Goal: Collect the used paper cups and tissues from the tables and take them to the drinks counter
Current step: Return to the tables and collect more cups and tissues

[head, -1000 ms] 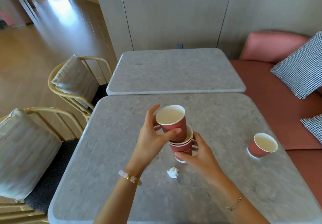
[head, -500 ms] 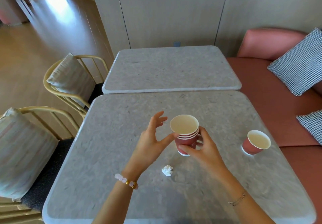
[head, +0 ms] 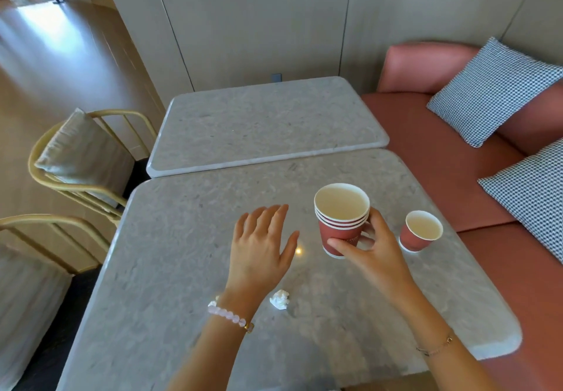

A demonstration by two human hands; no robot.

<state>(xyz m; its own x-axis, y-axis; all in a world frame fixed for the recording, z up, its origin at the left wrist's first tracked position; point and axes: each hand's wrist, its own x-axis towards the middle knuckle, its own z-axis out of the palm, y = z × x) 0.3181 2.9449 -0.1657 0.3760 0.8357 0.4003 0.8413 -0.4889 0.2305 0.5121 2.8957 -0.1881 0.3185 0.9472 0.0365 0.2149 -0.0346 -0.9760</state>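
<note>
My right hand (head: pixel 370 249) grips a stack of nested red paper cups (head: pixel 341 223), held upright just above the near grey table (head: pixel 182 269). A single red paper cup (head: pixel 419 232) stands on the table just right of the stack, near the table's right edge. My left hand (head: pixel 260 246) hovers flat over the table to the left of the stack, fingers spread, holding nothing. A small crumpled white tissue (head: pixel 279 299) lies on the table below and between my hands.
A second grey table (head: pixel 265 122) butts against the far side. A pink bench (head: pixel 441 162) with two checked cushions (head: pixel 490 92) runs along the right. Two yellow-framed chairs (head: pixel 82 159) with grey cushions stand at the left. A beige wall closes the back.
My left hand pushed its cup down into the stack, let go and drew away to the left. My right hand carried the stack to the right, closer to the single cup.
</note>
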